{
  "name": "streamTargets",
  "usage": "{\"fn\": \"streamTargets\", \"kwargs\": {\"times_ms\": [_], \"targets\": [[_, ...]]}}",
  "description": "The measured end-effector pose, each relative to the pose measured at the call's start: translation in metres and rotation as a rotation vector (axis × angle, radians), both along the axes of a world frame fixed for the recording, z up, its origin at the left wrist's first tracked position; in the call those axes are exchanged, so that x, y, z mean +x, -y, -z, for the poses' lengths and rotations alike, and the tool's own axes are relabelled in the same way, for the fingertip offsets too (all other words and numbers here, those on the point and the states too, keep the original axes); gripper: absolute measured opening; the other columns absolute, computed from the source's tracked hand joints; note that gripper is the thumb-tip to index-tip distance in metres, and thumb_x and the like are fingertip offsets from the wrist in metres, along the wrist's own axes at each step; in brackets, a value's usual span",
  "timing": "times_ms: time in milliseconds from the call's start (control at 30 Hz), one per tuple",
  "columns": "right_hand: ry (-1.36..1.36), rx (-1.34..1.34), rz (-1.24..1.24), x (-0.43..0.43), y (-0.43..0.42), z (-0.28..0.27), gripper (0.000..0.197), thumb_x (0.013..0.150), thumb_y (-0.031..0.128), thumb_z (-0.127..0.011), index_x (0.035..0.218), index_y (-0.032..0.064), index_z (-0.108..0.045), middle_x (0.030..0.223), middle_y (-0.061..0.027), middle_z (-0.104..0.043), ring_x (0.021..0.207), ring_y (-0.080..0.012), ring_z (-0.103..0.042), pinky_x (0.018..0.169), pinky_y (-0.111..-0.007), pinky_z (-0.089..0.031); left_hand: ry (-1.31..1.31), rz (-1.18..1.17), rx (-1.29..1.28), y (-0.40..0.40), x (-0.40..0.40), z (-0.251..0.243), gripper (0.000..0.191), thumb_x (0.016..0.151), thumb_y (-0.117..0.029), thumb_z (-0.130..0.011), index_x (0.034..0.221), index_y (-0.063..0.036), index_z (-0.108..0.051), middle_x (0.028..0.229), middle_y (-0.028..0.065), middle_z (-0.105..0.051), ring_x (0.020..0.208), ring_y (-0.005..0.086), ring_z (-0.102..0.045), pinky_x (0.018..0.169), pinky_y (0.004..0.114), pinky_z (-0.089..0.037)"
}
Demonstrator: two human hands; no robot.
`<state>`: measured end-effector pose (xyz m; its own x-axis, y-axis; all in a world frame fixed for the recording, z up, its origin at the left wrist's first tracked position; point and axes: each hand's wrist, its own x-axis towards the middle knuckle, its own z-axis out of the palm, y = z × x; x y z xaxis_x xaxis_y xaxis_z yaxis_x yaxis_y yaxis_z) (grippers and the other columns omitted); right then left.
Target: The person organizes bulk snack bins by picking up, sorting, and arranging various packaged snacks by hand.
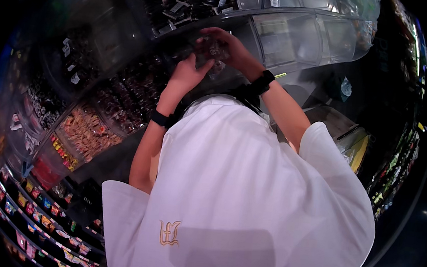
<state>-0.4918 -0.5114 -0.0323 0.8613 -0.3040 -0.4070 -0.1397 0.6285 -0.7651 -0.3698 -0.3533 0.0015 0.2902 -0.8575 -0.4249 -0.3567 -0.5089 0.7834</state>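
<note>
In front of my white shirt, both forearms reach up towards the top middle of the view, each with a black wristband. Crinkled clear plastic packaging [217, 51] bearing white print lies in the curled fingers of my right hand [232, 46]. My left hand [189, 73] is just beside it, lower and to the left, its thumb pointing at the packaging. Whether the left fingers grip part of it is too dark to tell. Behind the hands runs a row of clear plastic bins [289, 41].
Dark wrapped goods [126, 89] fill bins at the left, beside a bin of tan packets [87, 129]. Shelves of colourful packets [45, 218] curve along the lower left. Black bundles with white tags [186, 3] lie at the top. A pale crumpled piece [346, 86] is at the right.
</note>
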Motion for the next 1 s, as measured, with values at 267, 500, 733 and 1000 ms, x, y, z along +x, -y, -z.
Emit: {"fn": "streamTargets", "kwargs": {"times_ms": [267,500,733,1000], "targets": [[0.078,-0.445,-0.081,0.01,-0.019,-0.034,0.046,0.103,0.039,-0.049,0.134,0.0052,-0.055,0.126,-0.0085,-0.061,0.115,-0.015,-0.055,0.099,-0.031,-0.044,-1.151,-0.417,-0.172,-0.013,0.016,0.01,0.045,0.093,-0.007,-0.061,0.133,-0.0016,-0.043,0.118,0.0156,-0.062,0.097,0.0301,-0.07,0.085,0.04,-0.059],[-0.297,-0.473,-0.218,-0.007,-0.025,-0.046,0.037,0.096,0.039,-0.066,0.091,0.0029,-0.065,0.064,0.0015,-0.058,0.052,-0.0063,-0.051,0.046,-0.024,-0.039,-0.21,-0.364,-0.285,-0.025,0.013,0.034,0.039,0.091,-0.012,-0.07,0.125,-0.005,-0.052,0.103,0.0055,-0.066,0.09,0.016,-0.068,0.073,0.028,-0.055],[-0.456,-0.707,-0.452,-0.022,-0.018,-0.03,0.031,0.097,0.034,-0.065,0.103,0.0048,-0.07,0.078,-0.0038,-0.068,0.072,-0.0106,-0.064,0.063,-0.028,-0.05,-0.206,-0.303,-0.363,-0.023,0.02,0.026,0.029,0.094,-0.021,-0.064,0.116,-0.0024,-0.061,0.104,0.0123,-0.071,0.094,0.025,-0.069,0.082,0.034,-0.053],[-0.58,-1.045,-0.444,-0.065,-0.024,0.0,0.037,0.095,0.039,-0.063,0.108,0.006,-0.072,0.094,-0.0154,-0.073,0.089,-0.0297,-0.07,0.082,-0.037,-0.052,0.545,0.221,-0.144,0.02,0.023,0.039,0.014,0.085,-0.009,-0.058,0.089,-0.0092,-0.072,0.088,0.0162,-0.071,0.085,0.0406,-0.068,0.072,0.051,-0.054]]}}
